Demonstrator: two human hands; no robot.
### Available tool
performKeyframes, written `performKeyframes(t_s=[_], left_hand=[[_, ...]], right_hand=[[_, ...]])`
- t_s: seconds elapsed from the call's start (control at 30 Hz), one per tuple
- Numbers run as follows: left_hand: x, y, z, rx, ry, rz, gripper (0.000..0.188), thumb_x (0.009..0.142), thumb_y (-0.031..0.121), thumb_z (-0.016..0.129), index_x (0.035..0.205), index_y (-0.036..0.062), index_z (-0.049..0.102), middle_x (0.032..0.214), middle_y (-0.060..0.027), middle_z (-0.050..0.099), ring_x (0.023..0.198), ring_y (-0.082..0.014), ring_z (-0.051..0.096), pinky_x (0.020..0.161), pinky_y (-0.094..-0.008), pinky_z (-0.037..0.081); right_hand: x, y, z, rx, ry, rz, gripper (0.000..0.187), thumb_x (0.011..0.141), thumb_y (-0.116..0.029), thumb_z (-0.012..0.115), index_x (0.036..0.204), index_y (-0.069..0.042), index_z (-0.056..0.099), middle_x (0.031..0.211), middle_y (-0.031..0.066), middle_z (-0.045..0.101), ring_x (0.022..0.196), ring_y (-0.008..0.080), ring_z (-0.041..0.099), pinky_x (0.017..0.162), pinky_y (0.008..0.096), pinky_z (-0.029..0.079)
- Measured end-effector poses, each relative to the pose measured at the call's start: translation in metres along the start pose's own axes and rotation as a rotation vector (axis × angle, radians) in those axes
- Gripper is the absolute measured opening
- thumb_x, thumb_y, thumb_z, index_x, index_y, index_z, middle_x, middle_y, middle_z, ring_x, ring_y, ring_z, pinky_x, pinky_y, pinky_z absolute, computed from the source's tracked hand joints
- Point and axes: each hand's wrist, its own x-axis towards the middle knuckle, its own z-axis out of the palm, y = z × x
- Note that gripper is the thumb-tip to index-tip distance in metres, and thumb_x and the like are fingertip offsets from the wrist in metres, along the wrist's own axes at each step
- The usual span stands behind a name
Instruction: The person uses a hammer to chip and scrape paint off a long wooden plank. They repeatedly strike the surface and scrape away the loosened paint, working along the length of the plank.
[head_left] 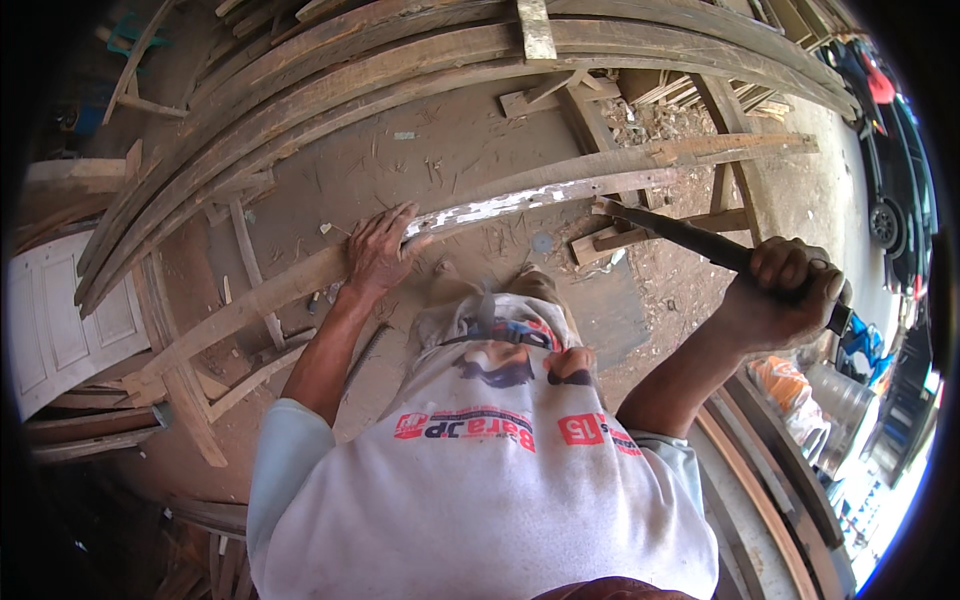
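Note:
My left hand (378,248) grips the near end of a narrow wooden strip (500,207) with patchy white paint, fingers over its top and thumb along its near side. The strip lies against a long wooden beam (290,278) that runs across in front of me. Out to the right, my right hand (795,285) is closed round the handle of a long dark machete-like tool (690,235). Its far end points left and reaches close to the strip's right part; I cannot tell whether they touch. The tool's exact kind is unclear.
Several long curved boards (400,75) lie stacked beyond the beam. Wooden trestle legs (735,150) stand at the right, others at the left. A white panelled door (75,320) leans at the far left. Wood chips litter the ground (660,300). A dark car (895,190) is parked at the right.

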Motion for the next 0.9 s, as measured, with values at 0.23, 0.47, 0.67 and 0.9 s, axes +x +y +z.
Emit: performKeyframes(t_s=[0.23,0.47,0.67,0.9], left_hand=[[0.000,-0.002,0.003,-0.092,0.103,-0.033,0.048,0.095,0.040,0.066,0.129,0.0060,0.062,0.119,-0.0172,0.069,0.107,-0.0377,0.067,0.093,-0.0473,0.051],[0.004,0.007,-0.009,0.027,-0.044,-0.007,0.051,0.089,0.031,0.074,0.132,0.0070,0.061,0.125,-0.0171,0.067,0.117,-0.0368,0.063,0.101,-0.0489,0.047],[0.006,0.025,-0.033,0.072,-0.123,-0.104,0.059,0.091,0.036,0.072,0.141,0.0085,0.055,0.137,-0.0187,0.060,0.132,-0.0358,0.053,0.110,-0.0510,0.040],[0.078,0.072,-0.035,-0.151,0.071,-0.403,0.068,0.095,0.047,0.065,0.148,0.0077,0.047,0.142,-0.0209,0.056,0.133,-0.0371,0.052,0.112,-0.0471,0.041]], right_hand=[[0.030,0.011,-0.029,0.102,0.047,-0.044,0.014,0.100,-0.014,0.057,0.092,-0.003,0.055,0.066,0.0108,0.054,0.049,0.0180,0.050,0.042,0.0316,0.045],[0.047,0.028,-0.048,-0.064,-0.033,-0.121,0.018,0.099,-0.014,0.062,0.097,-0.002,0.049,0.063,0.0108,0.053,0.049,0.0142,0.049,0.043,0.0285,0.044],[0.057,0.027,-0.067,-0.079,-0.083,-0.100,0.019,0.099,-0.015,0.063,0.095,-0.002,0.050,0.063,0.0099,0.051,0.049,0.0138,0.049,0.042,0.0275,0.043],[0.066,0.042,-0.041,-0.075,-0.151,-0.117,0.031,0.097,-0.024,0.070,0.093,-0.001,0.049,0.064,0.0099,0.055,0.049,0.0135,0.050,0.041,0.0270,0.042]])
